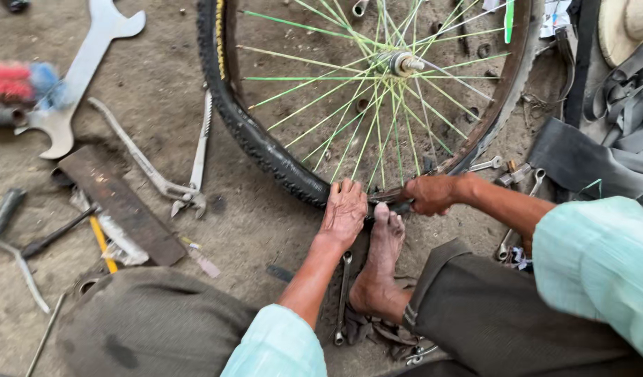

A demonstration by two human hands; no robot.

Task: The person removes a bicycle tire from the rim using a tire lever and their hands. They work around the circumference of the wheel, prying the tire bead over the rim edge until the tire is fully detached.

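The bicycle wheel point(377, 91) is lying on the dirt floor point(161, 91), its top cut off by the frame edge. Its black knobby tyre point(252, 132) is covering the wheel's left side, while the rusty rim on the right is showing bare; the spokes are green. At the wheel's near edge, the left hand point(344, 213) is pressing flat, fingers spread, on the tyre. The right hand point(427, 194) is gripping something dark, hard to make out. A bare foot point(384, 244) is bracing just below the wheel.
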